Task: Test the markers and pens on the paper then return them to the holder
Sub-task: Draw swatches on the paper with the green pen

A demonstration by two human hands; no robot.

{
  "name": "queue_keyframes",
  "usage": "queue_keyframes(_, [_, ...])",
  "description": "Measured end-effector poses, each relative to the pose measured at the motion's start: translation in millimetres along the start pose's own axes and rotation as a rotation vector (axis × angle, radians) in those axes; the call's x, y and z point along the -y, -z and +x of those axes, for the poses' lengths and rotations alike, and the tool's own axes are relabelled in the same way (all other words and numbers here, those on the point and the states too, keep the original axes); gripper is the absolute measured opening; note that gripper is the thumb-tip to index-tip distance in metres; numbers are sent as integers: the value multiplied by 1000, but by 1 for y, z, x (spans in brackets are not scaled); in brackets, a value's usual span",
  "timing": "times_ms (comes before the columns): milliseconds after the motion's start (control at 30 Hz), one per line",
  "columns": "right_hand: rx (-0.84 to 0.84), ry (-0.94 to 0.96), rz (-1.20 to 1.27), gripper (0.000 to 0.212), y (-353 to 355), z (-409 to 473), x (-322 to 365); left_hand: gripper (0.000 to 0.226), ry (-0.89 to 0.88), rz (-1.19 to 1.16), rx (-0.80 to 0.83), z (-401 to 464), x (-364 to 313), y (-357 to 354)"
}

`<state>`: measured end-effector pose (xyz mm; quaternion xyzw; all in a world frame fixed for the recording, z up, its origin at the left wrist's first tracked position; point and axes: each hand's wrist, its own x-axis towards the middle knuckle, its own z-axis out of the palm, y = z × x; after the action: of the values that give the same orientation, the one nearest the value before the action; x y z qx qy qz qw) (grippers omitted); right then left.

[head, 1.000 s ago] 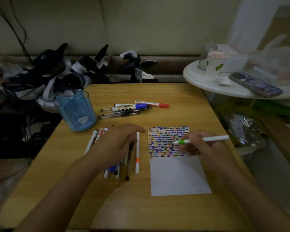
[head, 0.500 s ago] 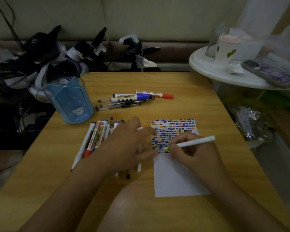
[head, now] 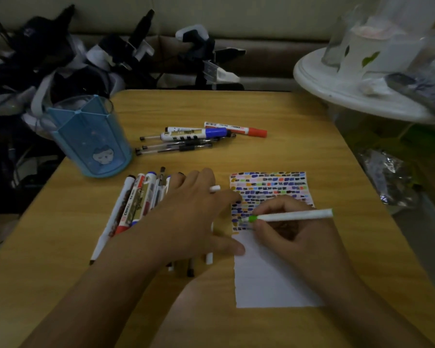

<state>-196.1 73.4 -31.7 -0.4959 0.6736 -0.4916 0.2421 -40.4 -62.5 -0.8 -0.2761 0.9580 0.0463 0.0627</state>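
A: Marker (head: 290, 216), white barrel with a green tip, lies pinched in the right hand (head: 295, 232), fingers (head: 264, 228) curled tight round it near the tip. The tip is down on the paper (head: 271, 237), at the lower edge of the coloured dashes.

B: And the paper itself?

A: Flat on the surface (head: 274, 116), at about four o'clock from its middle. The upper half is filled with rows of small coloured marks; the lower half is blank white.

B: The left hand (head: 194, 217)?

A: Spread flat, fingers straight and apart, resting on a bunch of markers and pens (head: 138, 204) just at nine o'clock from the paper. The thumb reaches the paper's left edge. A white pen end (head: 214, 189) pokes out past the fingers.

B: Other pens?

A: A second group (head: 199, 138) lies at twelve o'clock from the hand: a blue-capped marker, a red-capped one, several thin black pens, all roughly side by side.

B: The holder?

A: Blue holder (head: 92, 139), translucent and upright, at ten o'clock near the surface's left edge, a small cartoon face on its front. A round white side table (head: 337, 89) stands at two o'clock.
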Motion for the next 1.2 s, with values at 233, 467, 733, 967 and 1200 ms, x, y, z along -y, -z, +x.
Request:
queue_keyframes(233, [-15,46,-100,18,-2,-2,-6,94,10,-29,27,2,-1,2])
queue_keyframes(467, [-6,54,-127,17,-3,-1,-7,93,12,-48,36,2,-2,3])
queue_keyframes(733, [-9,54,-156,16,-4,-1,-8,92,18,-46,38,2,-2,3])
queue_keyframes(967, [11,66,-155,16,-3,-1,-6,90,15,-59,43,2,-3,4])
queue_keyframes(1200, [21,66,-153,16,-4,0,-6,90,14,-56,46,1,-4,5])
